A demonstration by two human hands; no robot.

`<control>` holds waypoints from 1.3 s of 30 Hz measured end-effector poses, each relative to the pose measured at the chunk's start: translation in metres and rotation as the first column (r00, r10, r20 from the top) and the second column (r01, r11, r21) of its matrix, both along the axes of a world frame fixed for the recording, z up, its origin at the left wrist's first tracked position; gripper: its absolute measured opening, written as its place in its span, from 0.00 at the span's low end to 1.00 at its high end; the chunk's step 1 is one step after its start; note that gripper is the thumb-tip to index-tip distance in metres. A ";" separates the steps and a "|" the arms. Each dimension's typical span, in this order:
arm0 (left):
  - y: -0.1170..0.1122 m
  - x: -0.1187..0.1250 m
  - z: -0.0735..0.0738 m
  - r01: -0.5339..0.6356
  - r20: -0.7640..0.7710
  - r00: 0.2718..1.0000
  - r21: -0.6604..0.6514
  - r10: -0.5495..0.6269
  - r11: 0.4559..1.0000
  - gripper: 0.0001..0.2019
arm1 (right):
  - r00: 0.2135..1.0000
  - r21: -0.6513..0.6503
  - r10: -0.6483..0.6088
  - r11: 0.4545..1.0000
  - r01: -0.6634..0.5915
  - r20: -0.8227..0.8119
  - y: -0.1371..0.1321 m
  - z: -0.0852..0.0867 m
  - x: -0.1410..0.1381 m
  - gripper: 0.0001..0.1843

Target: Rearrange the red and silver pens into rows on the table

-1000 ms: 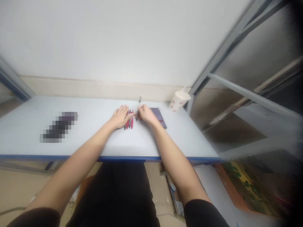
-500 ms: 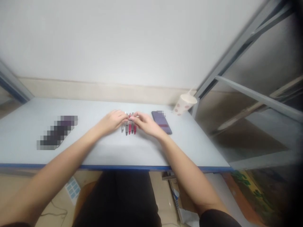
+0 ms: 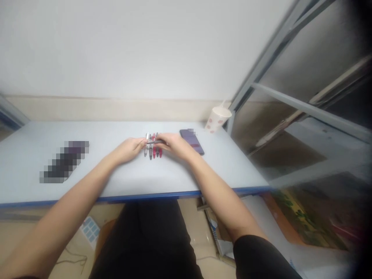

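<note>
Now hands (image 3: 126,150) farther apart along pen (image 3: 157,142)

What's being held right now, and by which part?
A dark pen, held near its right-side end by the right hand; the left hand is at the other end, its grip unclear.

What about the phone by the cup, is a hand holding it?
No, the phone lies on the table, while the right hand holds a pen and the left hand is by its tip.
</note>
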State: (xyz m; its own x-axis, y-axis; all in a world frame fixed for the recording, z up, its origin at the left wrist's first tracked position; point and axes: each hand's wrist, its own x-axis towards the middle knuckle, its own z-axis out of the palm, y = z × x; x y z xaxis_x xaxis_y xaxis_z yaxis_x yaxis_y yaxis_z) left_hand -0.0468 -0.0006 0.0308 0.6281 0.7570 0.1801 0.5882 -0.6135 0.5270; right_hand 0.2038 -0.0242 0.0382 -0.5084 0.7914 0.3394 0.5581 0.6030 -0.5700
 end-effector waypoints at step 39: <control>0.006 -0.008 0.001 -0.121 -0.039 0.992 -0.066 0.119 0.990 0.23 | 0.837 -0.379 -0.164 0.924 -0.055 -0.521 0.019 -0.009 -0.002 0.11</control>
State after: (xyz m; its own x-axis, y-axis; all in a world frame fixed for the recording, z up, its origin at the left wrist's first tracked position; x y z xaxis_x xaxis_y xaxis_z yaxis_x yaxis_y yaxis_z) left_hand -0.0548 0.0058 0.0320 0.5368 0.8371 0.1050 0.6742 -0.5005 0.5431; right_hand 0.2020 -0.0056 0.0295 -0.2844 0.9321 0.2244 0.1241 0.2679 -0.9554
